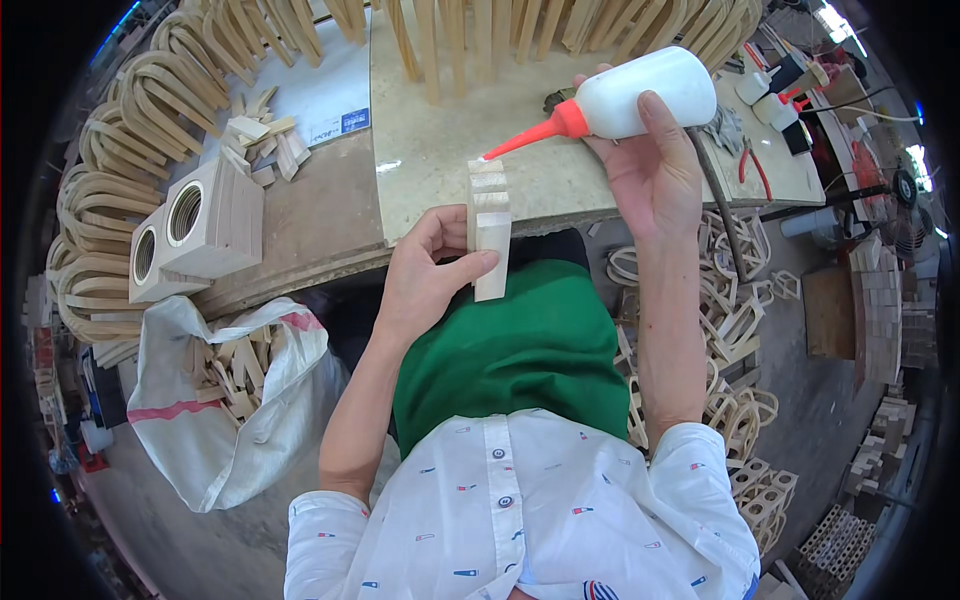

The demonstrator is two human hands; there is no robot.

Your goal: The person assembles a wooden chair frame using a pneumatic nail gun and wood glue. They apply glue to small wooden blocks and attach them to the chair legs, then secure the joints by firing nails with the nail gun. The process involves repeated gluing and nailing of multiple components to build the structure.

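In my left hand point(430, 265), fingers and thumb pinch a small stack of pale wood blocks point(490, 240), held upright just past the front edge of the workbench. My right hand point(650, 170) grips a white squeeze glue bottle point(660, 92), tipped on its side. Its long red nozzle point(535, 132) points left and down, with the tip at the top end of the wood blocks. Whether glue is coming out is too small to tell.
Bent wooden loops point(160, 105) line the bench's left and far sides. Speaker-like wood boxes point(210, 222) and offcuts point(265, 140) lie at left, above a white sack point(225, 420) of scraps. Red-handled pliers point(755, 170) lie at right. Wooden frames point(735, 330) cover the floor at right.
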